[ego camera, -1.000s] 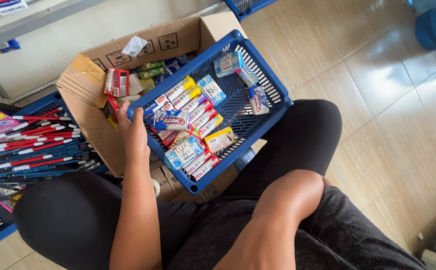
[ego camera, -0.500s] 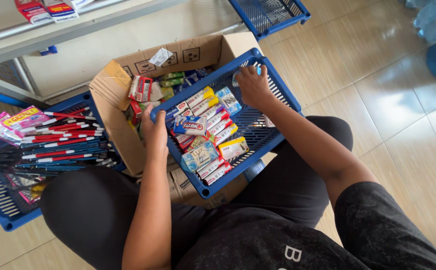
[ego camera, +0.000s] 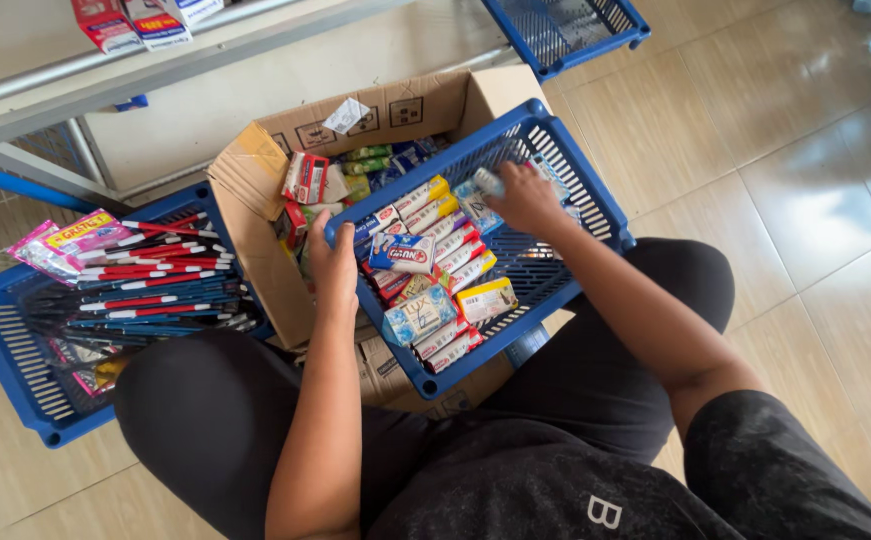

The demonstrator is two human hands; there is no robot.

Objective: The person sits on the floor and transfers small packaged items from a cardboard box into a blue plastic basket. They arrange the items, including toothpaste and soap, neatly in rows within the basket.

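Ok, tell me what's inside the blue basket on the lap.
The basket holds rows of small boxed bars and tubes along its left half. The right hand grips a pale packet at the far end. What lies beneath the packs and the hand is hidden.

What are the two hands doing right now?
Left hand: closed on the near-left rim of the blue basket.
Right hand: inside the basket, fingers closed on a small pale packet.

we see a tiled floor. on it sit a cardboard box at twelve o'clock and a blue crate at nine.
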